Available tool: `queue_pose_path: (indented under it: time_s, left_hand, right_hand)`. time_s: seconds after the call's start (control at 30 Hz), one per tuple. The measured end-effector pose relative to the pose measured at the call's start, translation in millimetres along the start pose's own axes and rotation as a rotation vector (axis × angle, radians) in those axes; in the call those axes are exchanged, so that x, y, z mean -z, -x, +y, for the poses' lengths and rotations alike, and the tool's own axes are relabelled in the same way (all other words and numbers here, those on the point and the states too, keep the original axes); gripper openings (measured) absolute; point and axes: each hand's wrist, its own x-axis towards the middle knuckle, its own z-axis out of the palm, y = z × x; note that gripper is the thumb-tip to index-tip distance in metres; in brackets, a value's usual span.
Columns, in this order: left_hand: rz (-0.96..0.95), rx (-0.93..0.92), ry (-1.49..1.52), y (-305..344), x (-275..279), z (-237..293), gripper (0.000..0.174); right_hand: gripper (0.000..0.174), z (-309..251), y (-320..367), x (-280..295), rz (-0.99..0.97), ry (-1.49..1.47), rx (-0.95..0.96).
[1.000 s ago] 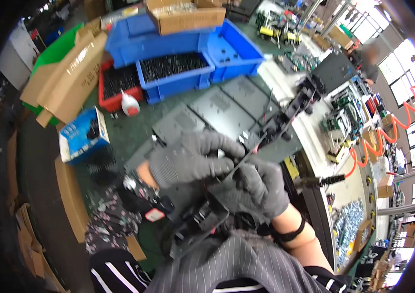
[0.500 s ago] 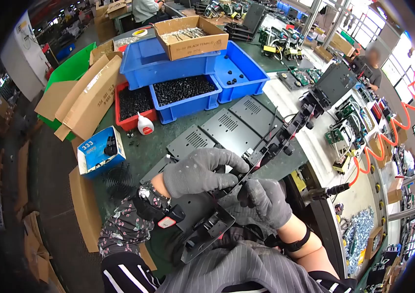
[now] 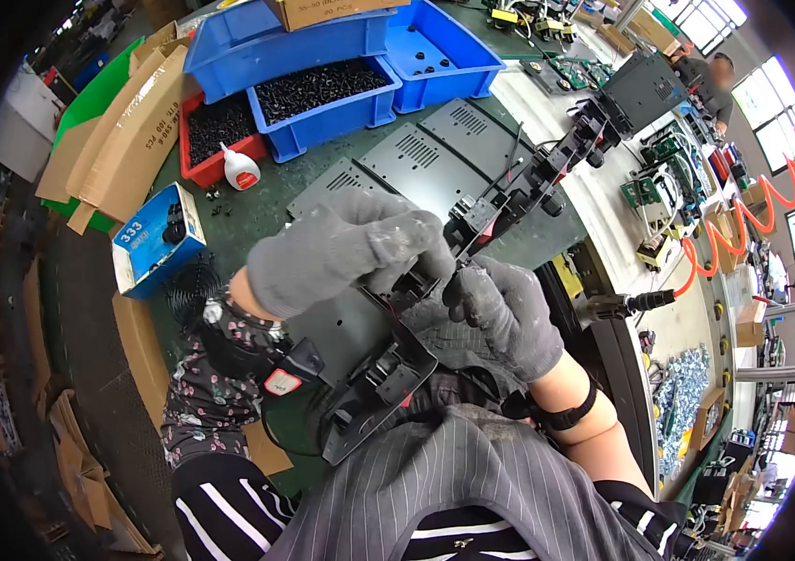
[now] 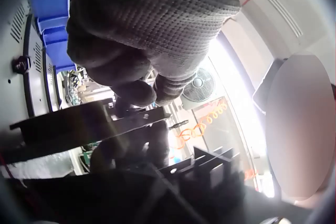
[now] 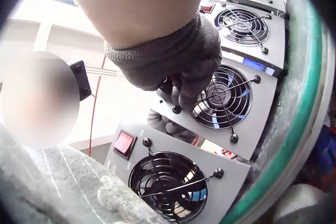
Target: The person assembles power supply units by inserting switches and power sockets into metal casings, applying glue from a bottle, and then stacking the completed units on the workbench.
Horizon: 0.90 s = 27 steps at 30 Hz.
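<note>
Both hands wear grey work gloves and meet at one upright grey metal panel (image 5: 262,106) with a black fan guard (image 5: 217,98) on its face. My right hand (image 3: 509,313) is at the panel's face beside the guard, fingers bent, with a small dark shiny part (image 5: 166,84) between the fingertips. Black fasteners (image 5: 234,138) sit at the guard's corners. On the panel's inner side is my left hand (image 3: 350,248), its fingers curled down close to the panel's edge in the left wrist view. What those fingers hold is hidden, and I cannot tell what it is.
Nearer my body stands a similar panel with a red switch (image 5: 124,142); more fan panels line up behind. Vented flat panels (image 3: 416,154) lie beyond. Blue bins (image 3: 327,103) and a red bin (image 3: 220,140) hold small black parts. An air driver (image 3: 617,306) hangs right.
My left hand has turned and its fingers have curled in more tightly at the panel. The right hand stays at the panel. The head view has shifted between frames.
</note>
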Motion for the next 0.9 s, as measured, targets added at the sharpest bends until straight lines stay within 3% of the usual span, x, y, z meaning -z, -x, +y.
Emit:
queue_pose_path:
  time_s: [0.07, 0.13, 0.17, 0.27, 0.33, 0.4, 0.47, 0.5, 0.53, 0.6, 0.67, 0.7, 0.8, 0.87, 0.9]
  left_hand:
    - [0.027, -0.005, 0.008, -3, -2, -5, 0.041]
    - [0.257, -0.043, -0.087, -12, -10, -20, 0.039]
    - [0.265, -0.046, -0.084, -12, -14, -21, 0.039]
    - [0.245, 0.036, -0.079, -9, -16, -18, 0.04]
    - [0.057, -0.06, 0.159, -4, -7, -10, 0.038]
    - [0.027, -0.035, 0.201, -1, -6, -1, 0.035]
    - [0.245, 0.032, 0.047, -7, -13, -2, 0.031]
    - [0.225, 0.036, 0.076, -12, -11, -14, 0.032]
    - [0.2, 0.05, 0.072, -16, -11, -22, 0.032]
    - [0.136, -0.04, -0.087, -18, -14, -33, 0.035]
    - [0.078, 0.074, -0.047, -15, -14, -26, 0.04]
    - [0.094, 0.049, 0.005, -15, -14, -27, 0.041]
    - [0.092, 0.017, 0.063, -16, -12, -34, 0.033]
    - [0.123, 0.011, 0.045, -15, -12, -32, 0.033]
    - [0.103, -0.008, 0.037, -15, -12, -34, 0.042]
  right_hand:
    - [0.038, 0, -1, 3, -0.043, 0.042, -0.03]
    - [0.038, -2, -1, 3, -0.046, 0.042, -0.029]
    - [0.038, -3, -2, 3, -0.045, 0.04, -0.025]
    - [0.049, -5, -2, 3, -0.072, 0.071, -0.052]
    - [0.05, -7, -2, 2, -0.066, 0.056, -0.052]
    - [0.051, -6, -3, 2, -0.045, 0.04, -0.052]
    - [0.037, 1, -4, 4, 0.039, 0.258, 0.195]
    - [0.033, 2, -6, 3, 0.138, 0.471, 0.359]
    - [0.034, -6, -3, -3, 0.323, 0.632, 0.387]
    - [0.035, -4, -6, 1, 0.325, 0.725, 0.484]
    - [0.034, -6, -6, 1, 0.271, 0.758, 0.448]
    - [0.027, -2, -11, -1, 0.314, 0.696, 0.535]
    - [0.025, 2, -13, 0, 0.2, 0.633, 0.399]
    - [0.027, 6, -14, -4, 0.24, 0.53, 0.371]
    - [0.028, 8, -15, -3, 0.277, 0.621, 0.448]
